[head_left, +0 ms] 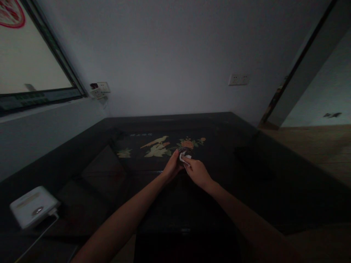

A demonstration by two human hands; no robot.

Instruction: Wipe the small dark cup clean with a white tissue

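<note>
Above the black table [214, 197], my left hand [172, 167] is closed around a small dark round object [185, 149], whose kind is too dim to make out. A crumpled white tissue or cloth [185, 157] is pinched in the fingers of my right hand [198, 172]. The white piece lies against the dark object, partly inside its outline. Both hands meet close together at the middle of the view. Behind them, the tabletop bears a picture of a bird and flowers [157, 147]. My fingers hide much of the dark object.
A white box [34, 207] with a white cable [41, 235] sits at the table's left. A pale wall [164, 62] with sockets [239, 79] rises behind the table. A window [33, 51] is at the left, and wooden floor [315, 146] shows at the right.
</note>
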